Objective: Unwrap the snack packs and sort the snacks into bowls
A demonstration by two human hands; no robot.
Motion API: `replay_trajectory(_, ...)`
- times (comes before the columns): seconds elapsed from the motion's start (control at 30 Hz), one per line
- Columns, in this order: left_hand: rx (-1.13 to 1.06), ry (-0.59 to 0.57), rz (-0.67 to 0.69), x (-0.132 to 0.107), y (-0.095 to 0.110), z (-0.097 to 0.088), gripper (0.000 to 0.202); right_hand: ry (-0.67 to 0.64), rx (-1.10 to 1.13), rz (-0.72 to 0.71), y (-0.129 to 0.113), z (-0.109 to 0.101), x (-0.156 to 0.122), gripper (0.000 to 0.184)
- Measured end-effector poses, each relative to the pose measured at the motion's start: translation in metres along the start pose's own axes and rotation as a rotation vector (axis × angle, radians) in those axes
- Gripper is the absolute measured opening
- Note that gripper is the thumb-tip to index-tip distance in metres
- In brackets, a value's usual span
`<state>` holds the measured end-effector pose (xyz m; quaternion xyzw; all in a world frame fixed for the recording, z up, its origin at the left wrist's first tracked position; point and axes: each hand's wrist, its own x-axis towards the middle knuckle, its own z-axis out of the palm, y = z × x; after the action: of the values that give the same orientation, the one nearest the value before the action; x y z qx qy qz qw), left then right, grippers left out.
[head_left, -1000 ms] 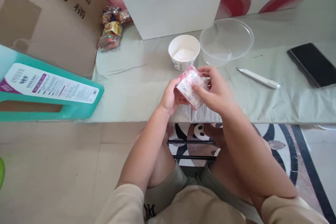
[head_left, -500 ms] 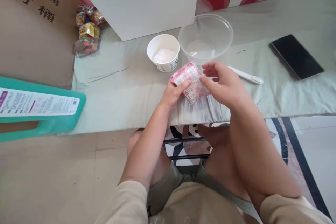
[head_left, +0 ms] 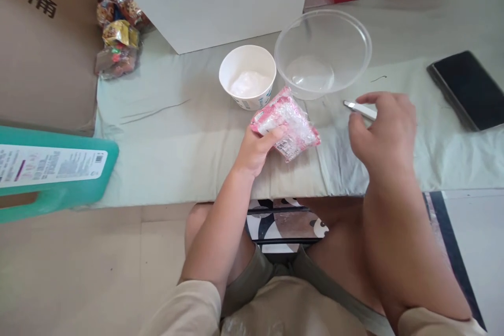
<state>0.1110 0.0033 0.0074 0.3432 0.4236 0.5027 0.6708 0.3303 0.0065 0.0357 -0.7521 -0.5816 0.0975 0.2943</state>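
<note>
My left hand [head_left: 258,149] grips a crinkly pink and clear plastic packet [head_left: 293,128], thumb across its front; what is inside cannot be made out. Just behind the packet stands a white paper cup [head_left: 252,101] with something white in it. Beside the cup is a clear plastic bowl [head_left: 346,71]. My right hand [head_left: 388,128] is over a slim white tool [head_left: 367,112] with a metal-looking tip, perhaps a utility knife. Thumb and forefinger are apart on either side of this tool, whose other end is hidden under the hand.
A black phone [head_left: 468,86] lies at the right. Large boxes [head_left: 236,5] stand along the back, with wrapped snacks [head_left: 120,42] beside a brown carton [head_left: 47,63]. A green jug [head_left: 90,189] is at the left. The cloth-covered table [head_left: 189,168] ends near my knees.
My right hand has left the packet and moved right to the white tool. My left hand keeps hold of the packet. The view has shifted slightly.
</note>
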Motion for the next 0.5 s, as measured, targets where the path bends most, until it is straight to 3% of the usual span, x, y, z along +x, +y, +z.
replay_trajectory(0.1, 0.016, 0.034, -0.008, -0.004, 0.001, -0.003, 0.055, -0.002, -0.125, 0.108, 0.025, 0.014, 0.012, 0.048)
replay_trajectory(0.17, 0.019, 0.048, -0.004, -0.006, 0.001, -0.005, 0.055, -0.059, -0.163, 0.156, 0.037, 0.019, 0.016, 0.053)
replay_trajectory(0.27, 0.037, 0.036, 0.016, -0.009, 0.000, -0.007, 0.051, -0.098, -0.254, 0.200, 0.045, 0.016, 0.015, 0.044)
replay_trajectory(0.4, 0.050, 0.041, 0.027, -0.012, 0.000, -0.010, 0.054, -0.170, -0.383, 0.155, 0.038, -0.002, 0.004, 0.033)
replay_trajectory(0.5, 0.054, 0.119, 0.038, -0.014, 0.001, -0.016, 0.060, -0.188, -0.208, 0.092, 0.019, -0.010, -0.010, 0.020)
